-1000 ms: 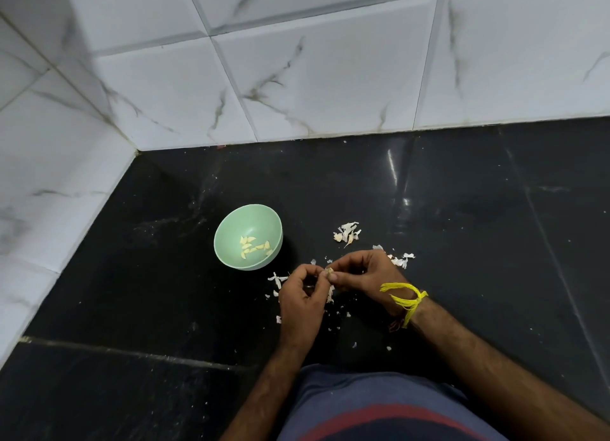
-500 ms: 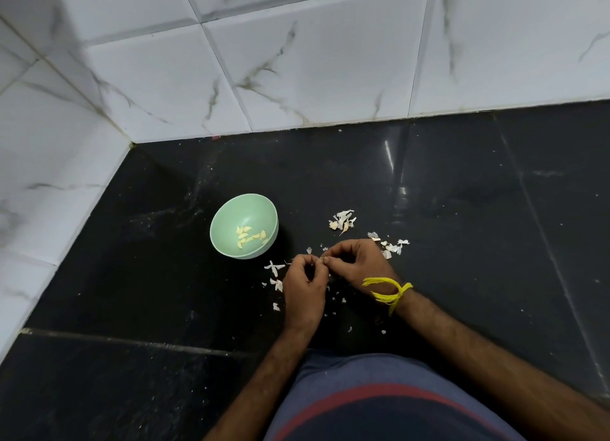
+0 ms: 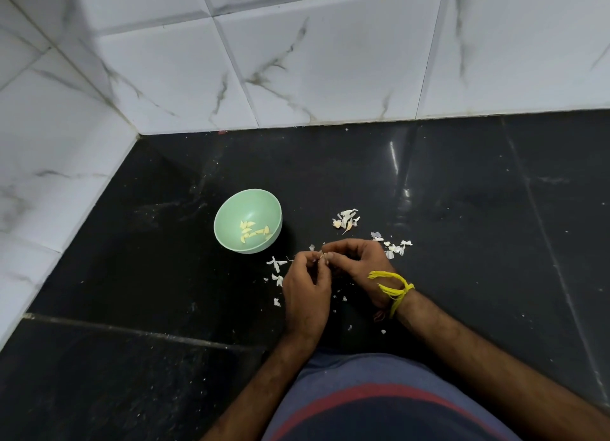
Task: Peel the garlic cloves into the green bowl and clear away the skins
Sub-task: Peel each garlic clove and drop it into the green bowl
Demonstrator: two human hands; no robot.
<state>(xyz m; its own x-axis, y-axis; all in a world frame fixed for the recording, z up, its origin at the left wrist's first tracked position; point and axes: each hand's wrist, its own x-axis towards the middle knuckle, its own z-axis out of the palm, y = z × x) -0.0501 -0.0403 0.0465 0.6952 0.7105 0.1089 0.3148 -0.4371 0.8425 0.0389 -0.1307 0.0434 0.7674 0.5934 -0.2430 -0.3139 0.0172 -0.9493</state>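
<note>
Pale garlic clove (image 3: 322, 255) is pinched between your left hand (image 3: 307, 295) and right hand (image 3: 358, 262), just right of the green bowl (image 3: 231, 209) holding peeled cloves (image 3: 252, 232). Skins (image 3: 346, 218) lie scattered around on the black counter (image 3: 462, 209).

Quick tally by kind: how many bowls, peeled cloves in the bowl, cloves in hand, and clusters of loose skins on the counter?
Green bowl: 1
Peeled cloves in the bowl: about 8, too small for an exact count
Clove pinched between left hand and right hand: 1
Skin clusters: 3: far pile, right of the hands, left of the hands
Total: about 13
</note>
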